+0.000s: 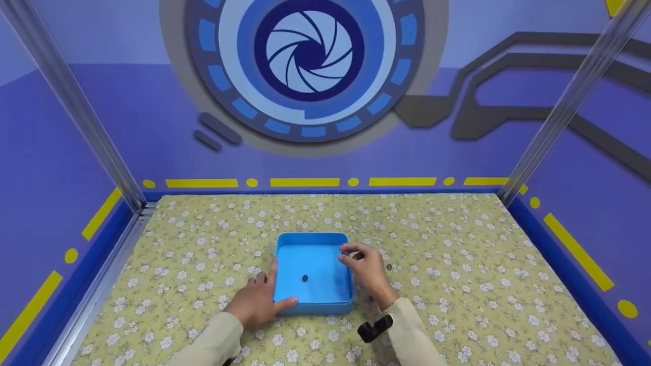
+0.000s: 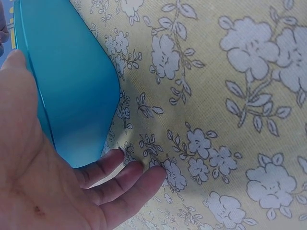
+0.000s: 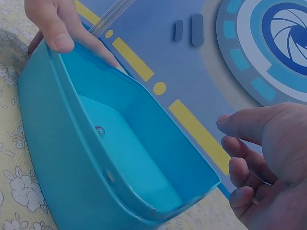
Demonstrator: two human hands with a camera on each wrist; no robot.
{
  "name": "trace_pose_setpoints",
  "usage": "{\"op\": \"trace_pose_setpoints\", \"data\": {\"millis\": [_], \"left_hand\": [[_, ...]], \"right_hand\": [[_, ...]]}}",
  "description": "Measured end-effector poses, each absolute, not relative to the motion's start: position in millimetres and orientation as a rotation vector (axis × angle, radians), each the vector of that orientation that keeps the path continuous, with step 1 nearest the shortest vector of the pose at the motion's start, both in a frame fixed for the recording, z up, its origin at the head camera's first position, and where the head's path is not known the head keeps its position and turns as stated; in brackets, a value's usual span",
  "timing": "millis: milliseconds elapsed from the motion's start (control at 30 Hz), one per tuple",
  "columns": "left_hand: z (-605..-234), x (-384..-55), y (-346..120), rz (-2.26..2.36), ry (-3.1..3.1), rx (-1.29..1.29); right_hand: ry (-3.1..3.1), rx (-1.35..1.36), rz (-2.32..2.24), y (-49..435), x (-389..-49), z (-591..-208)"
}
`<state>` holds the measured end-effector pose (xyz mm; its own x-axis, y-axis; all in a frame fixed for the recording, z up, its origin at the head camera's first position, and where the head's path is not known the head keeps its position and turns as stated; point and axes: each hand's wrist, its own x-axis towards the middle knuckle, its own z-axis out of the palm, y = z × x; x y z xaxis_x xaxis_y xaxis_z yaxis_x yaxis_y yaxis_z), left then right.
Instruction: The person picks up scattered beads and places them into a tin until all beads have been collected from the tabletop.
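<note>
A blue square box (image 1: 313,308) stands upright on the cloth. My left hand (image 1: 259,300) rests at its near left corner, thumb over the front rim and forefinger along the left rim. Its other fingers (image 2: 127,196) spread loosely beside the box wall. One small dark glass marble (image 1: 305,278) lies on the box floor; it looks clear with some red (image 3: 100,130) in the right wrist view. My right hand (image 1: 368,267) hovers over the right rim, fingers curled and thumb close to the forefinger; I cannot tell whether anything is between them.
Right of the box, a green marble (image 1: 389,267) lies on the floral cloth (image 1: 457,284). A dark marble (image 1: 370,299) sits nearer, close to my right wrist. Printed blue-purple panels (image 1: 127,112) and metal posts (image 1: 564,101) enclose the table at the back and sides.
</note>
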<state>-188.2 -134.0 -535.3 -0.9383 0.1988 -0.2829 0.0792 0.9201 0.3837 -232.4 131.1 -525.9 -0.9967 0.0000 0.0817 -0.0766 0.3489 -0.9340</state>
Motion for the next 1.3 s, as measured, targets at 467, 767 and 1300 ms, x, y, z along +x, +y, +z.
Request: {"op": "trace_pose_setpoints", "data": {"millis": [467,767,1300], "left_hand": [[-530,-186,-134,0.561,2.740,0.205],[-531,-187,-133,0.548,2.744,0.198],[-530,-186,-135,0.566,2.731,0.226]], "right_hand": [[-2.536,0.023,1.733,139,-230,-523],[-2.519,-0.005,1.735,144,-230,-524],[-2.509,-0.027,1.738,154,-227,-525]]}}
